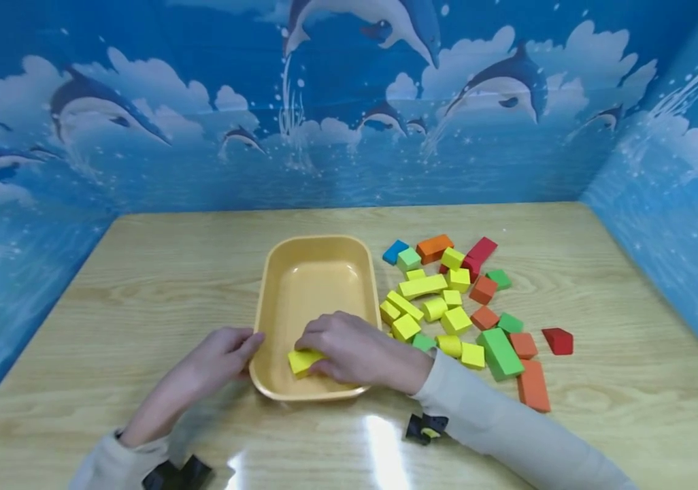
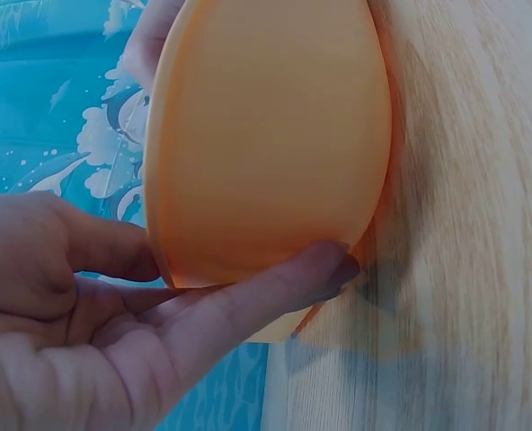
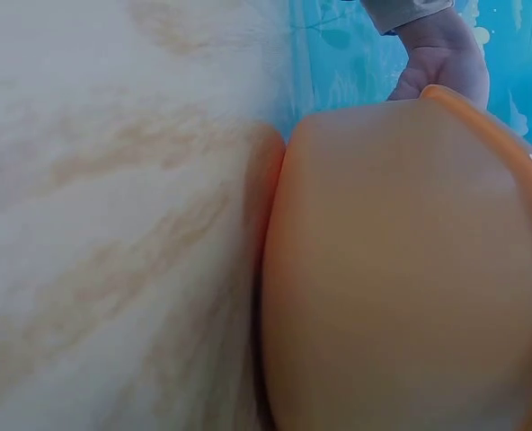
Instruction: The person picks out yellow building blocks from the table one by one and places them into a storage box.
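A shallow tan plastic tray (image 1: pixel 318 279) stands on the table. My left hand (image 1: pixel 217 361) holds the tray's left side near the front corner. In the left wrist view, that hand's thumb lies at the rim while the fingers reach along the outside of the tray wall (image 2: pixel 275 135). Over the tray's front part, my right hand (image 1: pixel 355 350) grips a yellow block (image 1: pixel 300 363) by its right end; the hand covers the rest of it. Mostly the outer wall of the tray (image 3: pixel 401 269) fills the right wrist view, with the right hand out of sight there.
Right of the tray lies a loose spread of wooden blocks: yellow ones such as an arch-like bar (image 1: pixel 422 286), a large green block (image 1: pixel 500 354), orange blocks (image 1: pixel 533 386), a blue one (image 1: pixel 394 252) and a red one (image 1: pixel 558 341). A dolphin-print backdrop (image 1: pixel 349 163) borders the table.
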Demonstrator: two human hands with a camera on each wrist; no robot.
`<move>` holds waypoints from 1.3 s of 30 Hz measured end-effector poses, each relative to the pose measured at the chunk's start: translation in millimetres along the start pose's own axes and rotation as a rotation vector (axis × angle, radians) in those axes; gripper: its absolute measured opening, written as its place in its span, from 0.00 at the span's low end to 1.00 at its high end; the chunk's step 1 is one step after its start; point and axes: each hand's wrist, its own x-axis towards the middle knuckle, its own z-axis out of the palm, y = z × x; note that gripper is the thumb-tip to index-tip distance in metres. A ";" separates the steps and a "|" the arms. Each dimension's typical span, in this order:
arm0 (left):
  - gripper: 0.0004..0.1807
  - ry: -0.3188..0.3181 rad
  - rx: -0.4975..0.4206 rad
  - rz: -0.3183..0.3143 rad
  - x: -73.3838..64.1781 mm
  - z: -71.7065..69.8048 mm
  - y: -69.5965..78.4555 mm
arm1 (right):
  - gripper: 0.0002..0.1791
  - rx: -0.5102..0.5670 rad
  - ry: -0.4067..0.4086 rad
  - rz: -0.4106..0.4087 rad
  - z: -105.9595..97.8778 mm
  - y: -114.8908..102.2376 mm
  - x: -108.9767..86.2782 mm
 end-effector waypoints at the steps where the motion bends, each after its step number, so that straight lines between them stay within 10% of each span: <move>1: 0.18 -0.006 -0.014 -0.002 0.1 0.5 -0.1 | 0.16 -0.008 0.025 -0.012 -1.4 1.4 -1.6; 7: 0.18 -0.014 -0.054 -0.013 -0.4 3.0 -1.0 | 0.11 -0.019 0.285 -0.021 -26.1 32.0 -21.1; 11: 0.18 -0.003 -0.038 -0.022 -1.1 3.2 -0.3 | 0.11 -0.047 0.369 0.145 -46.8 66.4 -47.1; 21: 0.18 0.014 0.013 -0.042 -1.2 2.8 1.8 | 0.17 -0.240 0.277 0.610 -52.4 114.6 -100.4; 39: 0.18 -0.010 -0.014 -0.012 -1.6 2.6 1.0 | 0.17 -0.140 0.212 0.733 -48.0 113.2 -107.8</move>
